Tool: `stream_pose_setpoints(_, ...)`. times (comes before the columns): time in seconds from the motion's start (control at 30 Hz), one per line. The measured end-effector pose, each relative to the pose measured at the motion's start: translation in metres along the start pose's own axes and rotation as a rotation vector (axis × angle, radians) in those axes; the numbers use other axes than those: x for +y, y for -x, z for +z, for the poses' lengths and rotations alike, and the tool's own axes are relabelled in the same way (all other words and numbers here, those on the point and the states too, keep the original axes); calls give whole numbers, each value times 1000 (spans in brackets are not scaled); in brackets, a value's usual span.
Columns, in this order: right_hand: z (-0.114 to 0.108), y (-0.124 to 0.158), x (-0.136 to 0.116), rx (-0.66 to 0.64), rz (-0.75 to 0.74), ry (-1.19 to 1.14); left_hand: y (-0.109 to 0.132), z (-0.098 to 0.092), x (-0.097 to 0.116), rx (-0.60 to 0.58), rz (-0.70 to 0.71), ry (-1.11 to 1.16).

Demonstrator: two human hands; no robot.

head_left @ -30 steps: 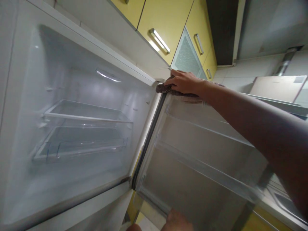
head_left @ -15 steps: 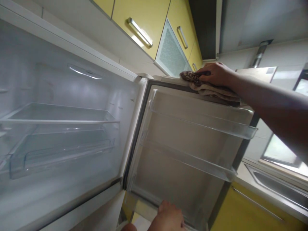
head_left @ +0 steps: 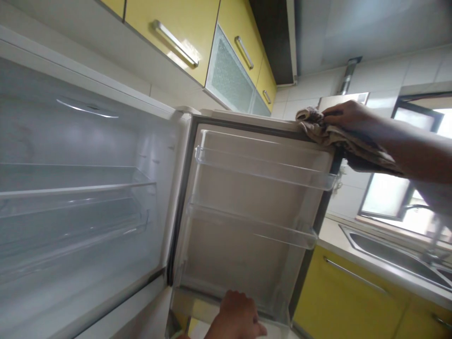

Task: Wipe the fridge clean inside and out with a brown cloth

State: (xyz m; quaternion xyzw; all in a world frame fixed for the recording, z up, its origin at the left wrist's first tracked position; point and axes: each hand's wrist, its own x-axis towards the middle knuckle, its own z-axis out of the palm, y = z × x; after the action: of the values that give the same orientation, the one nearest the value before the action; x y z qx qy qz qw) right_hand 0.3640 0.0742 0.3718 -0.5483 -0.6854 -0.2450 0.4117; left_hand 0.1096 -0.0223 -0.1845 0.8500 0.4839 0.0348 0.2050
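Observation:
My right hand (head_left: 348,115) is closed on a brown patterned cloth (head_left: 318,129). The cloth lies over the top edge of the open refrigerator door (head_left: 243,188), near its outer corner, and a loose part hangs below my wrist. Low in the view, my left hand (head_left: 237,313) is closed at the door's lower edge. Its fingertips are hidden, so I cannot tell what they grip. Two clear door racks, an upper one (head_left: 264,167) and a lower one (head_left: 254,226), run across the inside of the door.
To the left is the refrigerator's interior with a glass shelf (head_left: 81,188). Yellow wall cabinets (head_left: 173,33) hang above. At right are a steel sink (head_left: 388,256) in the counter, yellow lower cabinets (head_left: 346,292) and an open window (head_left: 384,193).
My right hand has slid the cloth right along the door's top edge to the outer corner. The view has turned right. My left hand stays by the lower edge.

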Motion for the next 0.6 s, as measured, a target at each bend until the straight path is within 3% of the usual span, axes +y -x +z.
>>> stream_pose_setpoints(0.17, -3, 49, 4, 122, -5, -10, -6, -3, 2, 17, 2, -38)
stream_pose_setpoints(0.3, 14, 69, 26, 266, 186, -259, -12, 0, 0, 2, 22, -40)
stream_pose_setpoints(0.37, 30, 80, 41, 297, 258, -296, -15, 1, 0, 4, 36, -43)
stream_pose_setpoints(0.47, 66, 111, 64, 363, 231, -309, -18, -1, 0, -2, 59, -45)
stream_pose_setpoints(0.6, 127, 181, 86, 500, 158, -314, -21, -4, 1, -12, 74, -52)
